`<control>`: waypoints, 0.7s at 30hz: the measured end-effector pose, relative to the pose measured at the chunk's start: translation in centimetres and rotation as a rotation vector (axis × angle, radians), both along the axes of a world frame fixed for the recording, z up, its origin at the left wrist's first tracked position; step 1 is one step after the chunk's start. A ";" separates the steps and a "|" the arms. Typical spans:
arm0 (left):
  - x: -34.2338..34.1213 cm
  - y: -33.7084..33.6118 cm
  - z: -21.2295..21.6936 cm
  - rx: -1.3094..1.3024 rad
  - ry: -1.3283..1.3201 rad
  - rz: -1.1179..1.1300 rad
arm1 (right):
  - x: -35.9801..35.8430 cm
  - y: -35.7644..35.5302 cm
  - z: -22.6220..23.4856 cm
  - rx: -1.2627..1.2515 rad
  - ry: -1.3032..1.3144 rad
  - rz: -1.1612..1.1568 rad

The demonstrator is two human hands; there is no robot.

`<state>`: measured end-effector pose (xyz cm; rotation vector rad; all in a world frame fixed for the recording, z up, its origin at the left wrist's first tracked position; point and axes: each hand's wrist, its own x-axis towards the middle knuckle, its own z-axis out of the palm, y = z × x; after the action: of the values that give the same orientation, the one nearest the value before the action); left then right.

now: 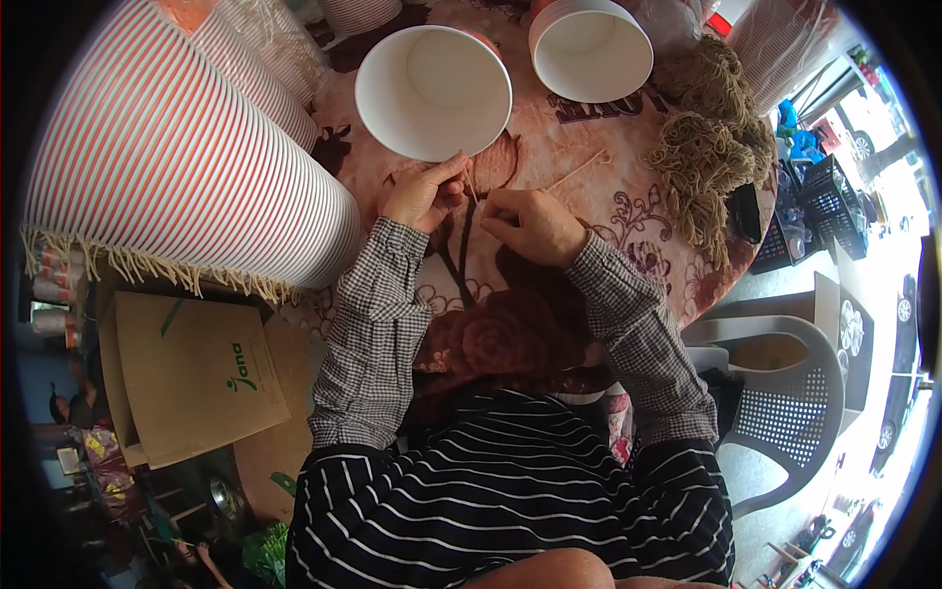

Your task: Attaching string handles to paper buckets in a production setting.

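Observation:
My left hand [424,196] is closed just below the near rim of a large white paper bucket [383,103], thumb and fingertips pinched on a thin tan string. Close on its right, my right hand [538,226] is also closed, pinching the same string between curled fingers. A short stretch of it spans the gap between my hands. The string's loose end [577,172] sticks out beyond my right hand, toward the upper right. Lying on its side, the bucket turns its open mouth toward me. A second white bucket [592,59] lies similarly farther right.
Long stacks of nested red-and-white-rimmed buckets [196,147] fill the left, with tan string ends [177,275] hanging underneath. A heap of tan string [702,157] lies on the flowered tablecloth [491,334] at right. Beside the table are a cardboard box [201,383], a plastic chair [829,393] and black crates [832,206].

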<state>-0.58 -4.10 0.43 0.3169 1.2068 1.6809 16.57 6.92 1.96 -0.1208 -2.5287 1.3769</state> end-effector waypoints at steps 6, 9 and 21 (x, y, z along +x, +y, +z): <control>-0.2 0.0 -0.9 0.023 -0.004 0.036 | -0.1 -0.1 0.3 0.046 -0.045 0.055; -0.1 0.3 -1.0 0.034 0.014 0.024 | -0.2 0.2 -0.2 0.042 -0.068 0.077; -3.3 -0.9 -1.6 -0.271 1.109 0.433 | 1.1 2.2 2.0 -0.726 -0.150 0.227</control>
<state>-3.85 -5.02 -1.20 0.9398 2.4261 1.6681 17.63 9.12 3.95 -0.0713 -2.0620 2.3979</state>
